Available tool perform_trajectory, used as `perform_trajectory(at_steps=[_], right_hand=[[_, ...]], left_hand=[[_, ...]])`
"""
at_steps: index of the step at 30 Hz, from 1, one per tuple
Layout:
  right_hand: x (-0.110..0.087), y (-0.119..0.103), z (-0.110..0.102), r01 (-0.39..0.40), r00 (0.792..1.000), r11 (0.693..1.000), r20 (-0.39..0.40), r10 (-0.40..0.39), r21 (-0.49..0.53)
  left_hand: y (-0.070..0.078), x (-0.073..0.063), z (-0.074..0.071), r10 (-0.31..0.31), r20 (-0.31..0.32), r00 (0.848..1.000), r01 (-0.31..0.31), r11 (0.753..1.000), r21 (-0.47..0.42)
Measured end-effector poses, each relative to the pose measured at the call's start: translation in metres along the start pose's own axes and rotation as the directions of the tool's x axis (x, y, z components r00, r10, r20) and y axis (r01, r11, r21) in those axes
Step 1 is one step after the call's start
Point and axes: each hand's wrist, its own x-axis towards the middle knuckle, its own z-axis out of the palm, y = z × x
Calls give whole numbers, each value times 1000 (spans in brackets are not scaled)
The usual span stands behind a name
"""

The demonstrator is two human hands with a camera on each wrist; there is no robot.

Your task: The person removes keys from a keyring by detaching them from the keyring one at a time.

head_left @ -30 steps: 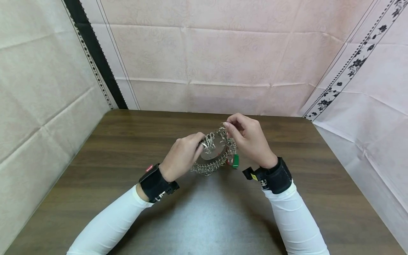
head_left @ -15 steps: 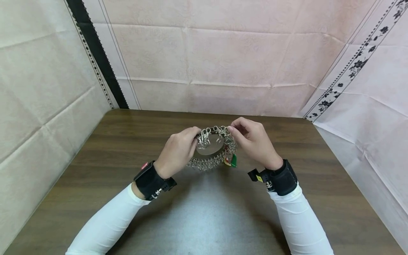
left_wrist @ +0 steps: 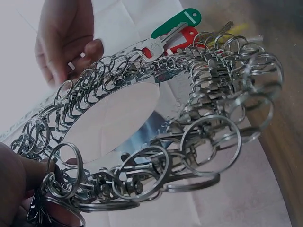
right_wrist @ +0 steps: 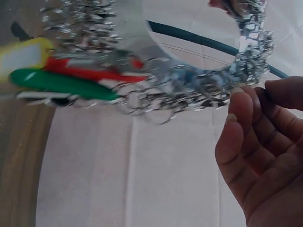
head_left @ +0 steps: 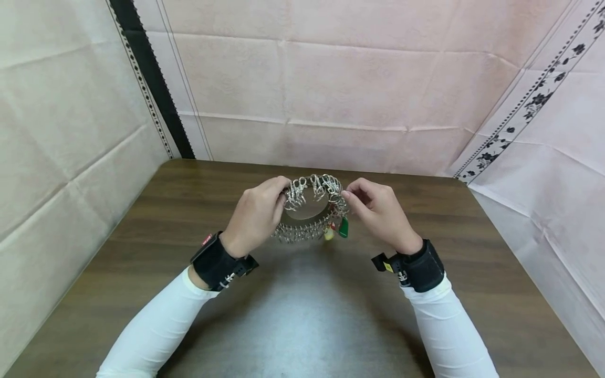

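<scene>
A round metal key ring holder (head_left: 301, 224) with a large hole in its middle hangs tilted over the table. Small clips and split rings (left_wrist: 210, 144) line its whole edge. The left hand (head_left: 255, 215) grips it at the left side, thumb on top. At its right side the right hand (head_left: 375, 212) has thumb and fingertips pinched together at a split ring on the edge; the ring between them is mostly hidden. From the near right edge hang a green key tag (head_left: 343, 227), a red tag (left_wrist: 182, 41), a yellow tag (head_left: 329, 234) and a silver key (left_wrist: 161, 42).
The brown wooden table (head_left: 302, 315) lies below both hands. Pale cloth (head_left: 331, 94) hangs behind it and on both sides. Black camera straps (head_left: 222, 262) sit on the wrists, over white sleeves.
The holder has shifted left and farther from the body, with the left hand moving along. The right hand has moved slightly right and down. The yellow tag now shows clearly below the holder.
</scene>
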Motion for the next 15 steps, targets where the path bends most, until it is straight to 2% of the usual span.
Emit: perform_trajectory(at_steps=[10, 15], right_hand=[[-11, 14, -2, -52, 998, 997, 20, 53, -55], [-16, 21, -2, -74, 995, 993, 61, 79, -88]], left_hand=[[-3, 3, -7, -20, -43, 999, 20, 1000, 0], [-4, 3, -10, -38, -63, 997, 37, 999, -12]])
